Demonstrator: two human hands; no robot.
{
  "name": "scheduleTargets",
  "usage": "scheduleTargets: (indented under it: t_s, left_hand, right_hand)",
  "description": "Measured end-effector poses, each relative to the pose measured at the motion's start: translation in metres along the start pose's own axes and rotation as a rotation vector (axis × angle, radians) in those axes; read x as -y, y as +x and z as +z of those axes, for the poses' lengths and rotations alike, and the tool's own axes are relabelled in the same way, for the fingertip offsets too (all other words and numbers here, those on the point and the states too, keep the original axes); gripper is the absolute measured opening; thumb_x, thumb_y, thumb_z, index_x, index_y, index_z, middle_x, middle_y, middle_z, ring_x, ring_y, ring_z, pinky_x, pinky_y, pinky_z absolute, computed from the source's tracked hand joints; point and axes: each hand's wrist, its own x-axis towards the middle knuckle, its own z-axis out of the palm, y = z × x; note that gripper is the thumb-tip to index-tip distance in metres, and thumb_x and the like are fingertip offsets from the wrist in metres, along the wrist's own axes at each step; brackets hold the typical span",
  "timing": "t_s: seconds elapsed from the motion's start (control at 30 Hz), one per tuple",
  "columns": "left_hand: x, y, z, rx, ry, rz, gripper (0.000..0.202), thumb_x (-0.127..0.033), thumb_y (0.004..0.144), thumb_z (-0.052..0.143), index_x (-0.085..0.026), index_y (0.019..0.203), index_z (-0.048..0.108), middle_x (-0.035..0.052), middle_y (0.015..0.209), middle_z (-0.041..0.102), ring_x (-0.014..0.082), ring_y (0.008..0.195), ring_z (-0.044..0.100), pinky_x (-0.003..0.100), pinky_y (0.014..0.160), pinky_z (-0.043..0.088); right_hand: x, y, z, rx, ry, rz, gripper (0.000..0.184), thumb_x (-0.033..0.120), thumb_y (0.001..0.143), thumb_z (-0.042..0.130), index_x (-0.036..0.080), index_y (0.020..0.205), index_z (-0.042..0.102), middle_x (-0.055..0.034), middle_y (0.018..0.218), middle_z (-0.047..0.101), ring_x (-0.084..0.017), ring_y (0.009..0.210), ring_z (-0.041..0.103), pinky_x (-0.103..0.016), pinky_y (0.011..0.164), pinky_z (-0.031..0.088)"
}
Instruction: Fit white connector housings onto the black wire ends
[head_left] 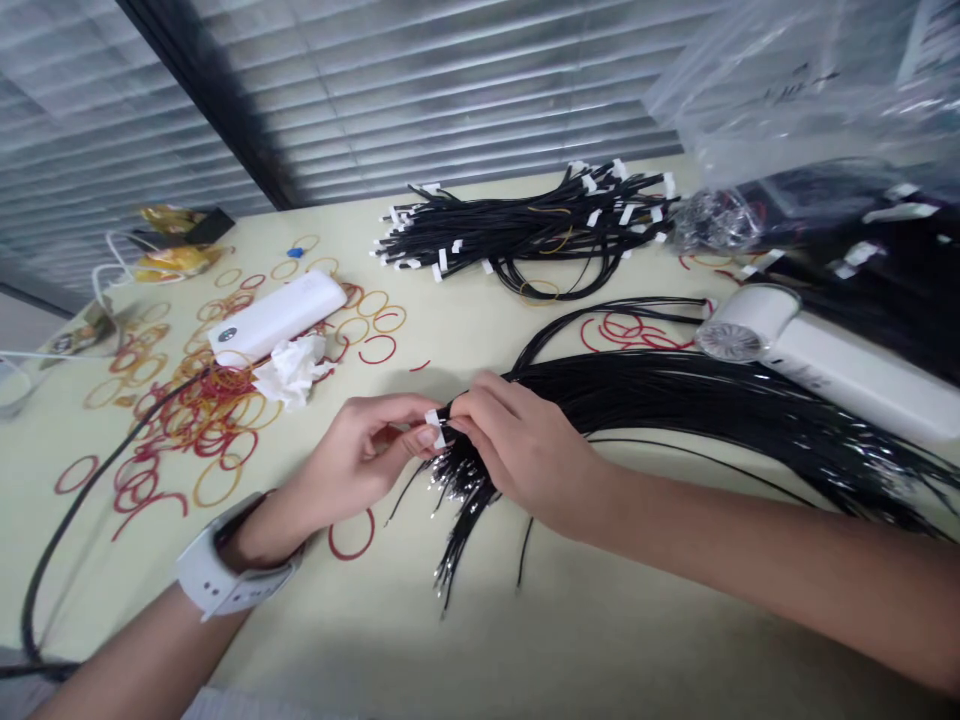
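My left hand (367, 455) and my right hand (517, 445) meet over the pale table (570, 620). Together they pinch a small white connector (436, 428) at the end of a black wire. My right hand rests on a big loose bundle of black wires (712, 400) that fans out to the right, its bare ends (457, 520) spreading below my hands. A white watch (225, 575) sits on my left wrist. A second pile of black wires with white connectors (540, 225) lies farther back.
Red and yellow rubber bands (202, 410) lie scattered at the left, around a white power bank (274, 315) and a crumpled tissue (292, 370). A white hand-held fan (817, 355) lies at the right. Clear plastic bags (810, 80) sit at the back right. A black cable (75, 510) runs along the left.
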Motion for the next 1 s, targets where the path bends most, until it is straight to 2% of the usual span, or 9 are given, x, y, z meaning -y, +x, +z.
scheduleTargets:
  t_s: [0.1, 0.3, 0.4, 0.57, 0.8, 1.0]
  left_hand:
    - [-0.001, 0.001, 0.0, -0.011, -0.062, -0.015, 0.014, -0.023, 0.086, 0.047, -0.012, 0.087, 0.057, 0.0023, 0.072, 0.056, 0.0091, 0.063, 0.048, 0.016, 0.053, 0.04]
    - [-0.001, 0.001, 0.0, 0.003, -0.114, -0.035, 0.016, -0.023, 0.086, 0.047, -0.012, 0.09, 0.058, 0.003, 0.074, 0.056, 0.0093, 0.064, 0.049, 0.017, 0.055, 0.041]
    - [-0.001, 0.002, 0.0, 0.037, -0.126, -0.043, 0.016, -0.022, 0.086, 0.048, -0.012, 0.093, 0.058, 0.0031, 0.077, 0.057, 0.0088, 0.065, 0.049, 0.017, 0.056, 0.041]
    - [0.0, 0.003, -0.001, 0.057, -0.185, -0.053, 0.016, -0.02, 0.086, 0.048, -0.012, 0.095, 0.059, 0.0021, 0.074, 0.056, 0.008, 0.065, 0.05, 0.016, 0.058, 0.042]
    - [-0.001, 0.004, -0.001, 0.102, -0.25, -0.079, 0.017, -0.02, 0.088, 0.045, -0.011, 0.095, 0.057, 0.0024, 0.076, 0.056, 0.008, 0.067, 0.051, 0.017, 0.061, 0.044]
    - [-0.003, 0.004, -0.001, 0.106, -0.244, -0.08, 0.017, -0.021, 0.088, 0.044, -0.011, 0.094, 0.057, 0.0033, 0.078, 0.058, 0.0089, 0.07, 0.053, 0.018, 0.063, 0.045]
  right_hand:
    - [-0.001, 0.0, 0.001, -0.048, 0.112, -0.021, 0.017, 0.005, 0.082, 0.033, 0.01, 0.083, 0.049, -0.006, 0.078, 0.045, -0.011, 0.068, 0.041, -0.023, 0.064, 0.038]
    - [-0.004, -0.001, 0.0, -0.099, 0.221, -0.012, 0.027, 0.006, 0.083, 0.036, 0.013, 0.108, 0.042, -0.0038, 0.082, 0.049, -0.01, 0.074, 0.046, -0.022, 0.069, 0.04]
    - [-0.004, 0.0, -0.002, -0.098, 0.285, 0.054, 0.021, 0.01, 0.083, 0.039, 0.015, 0.103, 0.044, -0.0009, 0.078, 0.052, -0.008, 0.071, 0.048, -0.02, 0.067, 0.039]
    - [-0.004, 0.002, -0.006, -0.047, 0.403, 0.157, 0.023, 0.008, 0.08, 0.041, 0.017, 0.101, 0.042, 0.0021, 0.073, 0.053, -0.006, 0.065, 0.049, -0.018, 0.064, 0.039]
    - [-0.004, 0.004, -0.009, 0.018, 0.329, 0.12, 0.017, 0.01, 0.082, 0.039, 0.017, 0.097, 0.041, 0.0012, 0.073, 0.053, -0.007, 0.064, 0.049, -0.019, 0.06, 0.037]
    - [-0.002, 0.002, -0.007, -0.03, 0.307, 0.102, 0.017, 0.01, 0.082, 0.038, 0.016, 0.098, 0.04, -0.0004, 0.079, 0.054, -0.008, 0.069, 0.05, -0.02, 0.063, 0.038]
